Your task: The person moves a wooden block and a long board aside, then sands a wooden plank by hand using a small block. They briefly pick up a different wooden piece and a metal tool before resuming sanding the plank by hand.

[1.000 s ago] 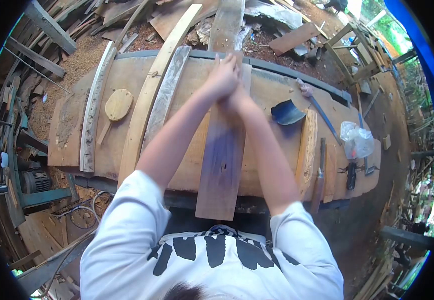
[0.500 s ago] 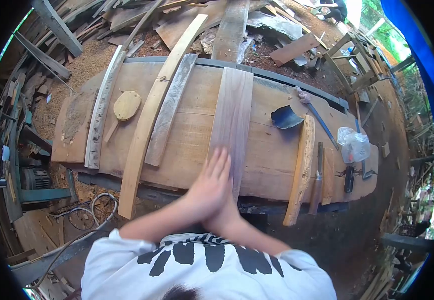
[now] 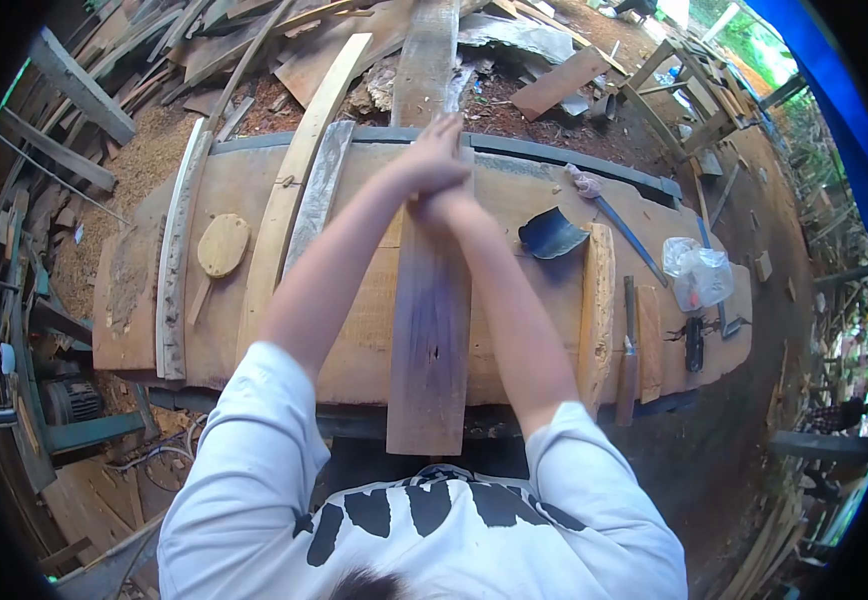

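Note:
My left hand (image 3: 432, 165) lies near the far end of a dark brown plank (image 3: 428, 340), its fingers stretched forward. My right hand (image 3: 445, 206) is against it, partly beneath the left palm; its fingers are mostly hidden, and I cannot see whether anything lies under them. Both arms reach straight out. The plank runs across the wooden bench top (image 3: 524, 340), with its near end hanging over the edge towards me. To the left lie a grey weathered board (image 3: 324, 185) and a long pale curved strip (image 3: 299, 160).
Left on the bench are a round wooden paddle (image 3: 224, 245) and a rough-edged strip (image 3: 176, 260). Right are a curved dark sheet (image 3: 552, 235), a rough stick (image 3: 600, 300), a chisel-like tool (image 3: 629, 360), a blue bar (image 3: 629, 236) and a plastic bag (image 3: 699, 272). Scrap wood (image 3: 244, 50) lies behind.
Both hands have slid forward along the plank, from its near half to its far end, and my arms have straightened. The view has shifted slightly.

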`<state>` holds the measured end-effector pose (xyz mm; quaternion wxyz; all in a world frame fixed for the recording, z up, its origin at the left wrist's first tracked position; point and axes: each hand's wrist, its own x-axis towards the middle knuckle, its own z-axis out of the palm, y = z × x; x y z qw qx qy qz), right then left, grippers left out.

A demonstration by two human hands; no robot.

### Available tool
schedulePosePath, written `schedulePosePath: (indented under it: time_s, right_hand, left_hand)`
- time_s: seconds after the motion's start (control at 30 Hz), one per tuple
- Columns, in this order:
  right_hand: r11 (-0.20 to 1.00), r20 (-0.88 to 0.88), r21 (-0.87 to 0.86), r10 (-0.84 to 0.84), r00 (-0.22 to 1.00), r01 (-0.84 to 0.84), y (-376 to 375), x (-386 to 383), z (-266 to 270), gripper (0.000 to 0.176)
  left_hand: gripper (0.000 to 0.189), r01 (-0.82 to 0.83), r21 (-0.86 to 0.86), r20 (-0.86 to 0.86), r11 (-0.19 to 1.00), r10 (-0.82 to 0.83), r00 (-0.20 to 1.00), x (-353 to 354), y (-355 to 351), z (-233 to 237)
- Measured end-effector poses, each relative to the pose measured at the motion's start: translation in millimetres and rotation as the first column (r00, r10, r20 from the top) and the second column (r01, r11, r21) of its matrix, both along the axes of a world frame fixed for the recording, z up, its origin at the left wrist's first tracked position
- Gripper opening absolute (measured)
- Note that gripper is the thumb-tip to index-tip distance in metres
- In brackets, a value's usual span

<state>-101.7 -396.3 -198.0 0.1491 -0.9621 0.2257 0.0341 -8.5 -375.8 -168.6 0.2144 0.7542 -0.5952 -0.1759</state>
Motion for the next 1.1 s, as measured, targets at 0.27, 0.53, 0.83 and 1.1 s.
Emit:
schedulePosePath:
  time_s: [0.27,0.53,0.83,1.1]
  right_hand:
    - [0.986,0.045,0.140,0.089,0.995,-0.095,29.9,-32.0,2.9,0.057]
    - [0.801,0.045,0.574,0.176,0.983,-0.169,228.7,-231.3,30.1,0.074]
    - [0.995,0.117,-0.007,0.103,0.988,-0.103,60.1,-88.4,-5.5,0.064]
    - [0.991,0.080,-0.094,0.100,0.992,-0.093,-40.1,3.5,-22.2,0.063]
  left_hand:
    - [0.080,-0.036,-0.023,-0.009,0.999,0.036,0.999,-33.5,40.3,-9.3]
    - [0.065,-0.073,0.013,-0.104,0.997,0.074,0.992,-217.0,253.0,21.8]
    - [0.067,-0.167,-0.191,-0.026,0.967,0.165,0.986,-85.1,62.7,-19.6]
    - [0.075,-0.097,-0.109,0.003,0.989,0.098,0.995,-0.9,-39.0,-25.6]
